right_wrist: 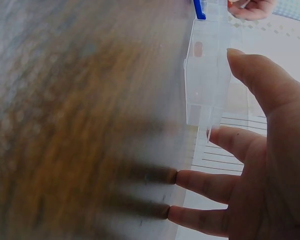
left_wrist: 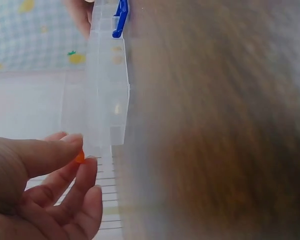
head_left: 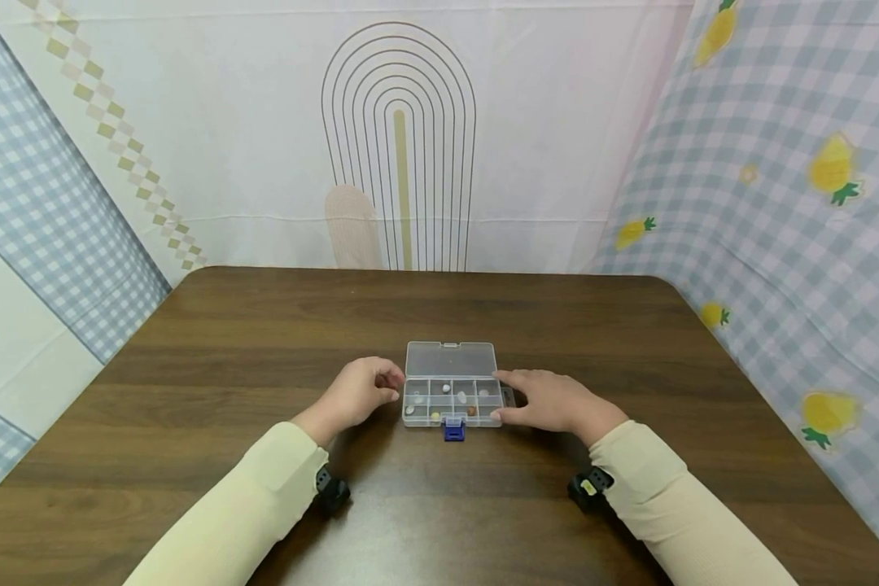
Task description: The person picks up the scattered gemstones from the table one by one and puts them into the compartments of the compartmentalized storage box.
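A clear plastic compartment box (head_left: 423, 389) lies on the table with its lid (head_left: 450, 360) folded back. Several small stone-like pieces sit in its compartments, among them a white one (head_left: 446, 388) and a reddish-brown one (head_left: 472, 411). My left hand (head_left: 357, 393), just off the box's left side, pinches a small orange piece (left_wrist: 80, 157) between thumb and fingertips. At the right side, my right hand (head_left: 553, 399) has its fingers spread. Its thumb (right_wrist: 247, 65) and index finger are at the box's edge, while the other two visible fingertips rest on the table.
A blue latch (head_left: 453, 432) hangs from the box's front. Dark brown wood forms the table top (head_left: 278, 317). Patterned cloth (head_left: 535, 138) stands behind the table and along both sides. Each wrist carries a small black camera, such as the left one (head_left: 331, 491).
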`<state>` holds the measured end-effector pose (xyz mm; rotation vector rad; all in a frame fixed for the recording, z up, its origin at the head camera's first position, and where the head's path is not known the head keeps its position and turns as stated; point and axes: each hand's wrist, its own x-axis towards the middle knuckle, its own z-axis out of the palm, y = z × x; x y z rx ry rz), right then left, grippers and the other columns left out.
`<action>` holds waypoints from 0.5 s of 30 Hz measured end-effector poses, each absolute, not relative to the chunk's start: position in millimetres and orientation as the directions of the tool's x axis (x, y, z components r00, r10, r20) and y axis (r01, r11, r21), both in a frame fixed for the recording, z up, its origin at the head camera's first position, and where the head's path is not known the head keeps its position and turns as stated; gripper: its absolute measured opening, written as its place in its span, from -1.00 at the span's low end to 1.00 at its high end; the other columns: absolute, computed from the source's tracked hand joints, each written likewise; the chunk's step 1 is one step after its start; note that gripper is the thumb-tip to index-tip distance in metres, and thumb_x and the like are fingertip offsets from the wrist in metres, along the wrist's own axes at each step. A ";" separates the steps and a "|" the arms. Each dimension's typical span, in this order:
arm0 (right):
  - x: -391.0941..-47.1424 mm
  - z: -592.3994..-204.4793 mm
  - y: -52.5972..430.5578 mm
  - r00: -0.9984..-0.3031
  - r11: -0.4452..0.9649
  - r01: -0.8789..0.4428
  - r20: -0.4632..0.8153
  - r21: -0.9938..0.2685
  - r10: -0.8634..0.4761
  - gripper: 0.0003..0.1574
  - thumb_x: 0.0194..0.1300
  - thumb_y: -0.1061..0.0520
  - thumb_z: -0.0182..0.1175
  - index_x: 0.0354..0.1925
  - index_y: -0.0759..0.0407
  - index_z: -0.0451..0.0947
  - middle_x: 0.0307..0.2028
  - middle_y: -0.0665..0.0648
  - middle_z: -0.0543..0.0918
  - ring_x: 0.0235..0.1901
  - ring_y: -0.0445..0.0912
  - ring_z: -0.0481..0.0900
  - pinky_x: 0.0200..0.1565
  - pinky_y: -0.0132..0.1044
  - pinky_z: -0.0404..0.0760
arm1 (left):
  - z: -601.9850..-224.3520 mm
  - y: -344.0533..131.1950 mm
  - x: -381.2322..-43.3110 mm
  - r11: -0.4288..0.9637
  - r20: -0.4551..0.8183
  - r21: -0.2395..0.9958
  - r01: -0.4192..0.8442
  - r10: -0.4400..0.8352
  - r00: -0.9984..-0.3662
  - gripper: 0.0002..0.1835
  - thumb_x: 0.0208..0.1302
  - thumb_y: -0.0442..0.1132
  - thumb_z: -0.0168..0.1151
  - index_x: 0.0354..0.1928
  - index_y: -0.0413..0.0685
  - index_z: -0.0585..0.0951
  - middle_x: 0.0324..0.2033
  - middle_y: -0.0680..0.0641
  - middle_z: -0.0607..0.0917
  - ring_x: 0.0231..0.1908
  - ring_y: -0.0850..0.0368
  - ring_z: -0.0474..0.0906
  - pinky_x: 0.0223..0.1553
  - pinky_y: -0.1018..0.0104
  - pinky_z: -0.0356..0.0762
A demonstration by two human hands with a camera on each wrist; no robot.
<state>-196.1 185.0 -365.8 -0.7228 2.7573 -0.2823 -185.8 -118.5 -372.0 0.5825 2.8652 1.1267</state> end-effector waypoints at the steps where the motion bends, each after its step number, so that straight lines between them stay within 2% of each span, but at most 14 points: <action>1: -196.1 -365.9 185.0 -0.837 0.857 -0.449 -0.215 -0.254 -0.503 -0.04 0.27 -0.42 0.08 0.44 0.05 0.21 0.36 0.25 0.33 0.33 0.20 0.28 0.27 0.14 0.28 | -371.1 -117.1 -185.7 0.675 0.139 0.651 0.346 0.342 -0.929 -0.88 0.10 -0.51 0.32 -0.31 -0.22 0.66 -0.41 -0.03 0.63 -0.34 0.13 0.53 -0.22 0.25 0.52; 15: -195.0 -366.3 183.9 -0.841 0.861 -0.437 -0.220 -0.261 -0.494 -0.01 0.25 -0.46 0.06 0.44 0.04 0.21 0.36 0.25 0.32 0.33 0.21 0.27 0.26 0.17 0.28 | -365.9 -100.3 -181.2 0.717 0.338 0.522 0.461 0.322 -0.884 -0.85 0.15 -0.53 0.28 -0.24 -0.25 0.68 -0.29 -0.09 0.63 -0.25 0.01 0.61 -0.17 0.17 0.60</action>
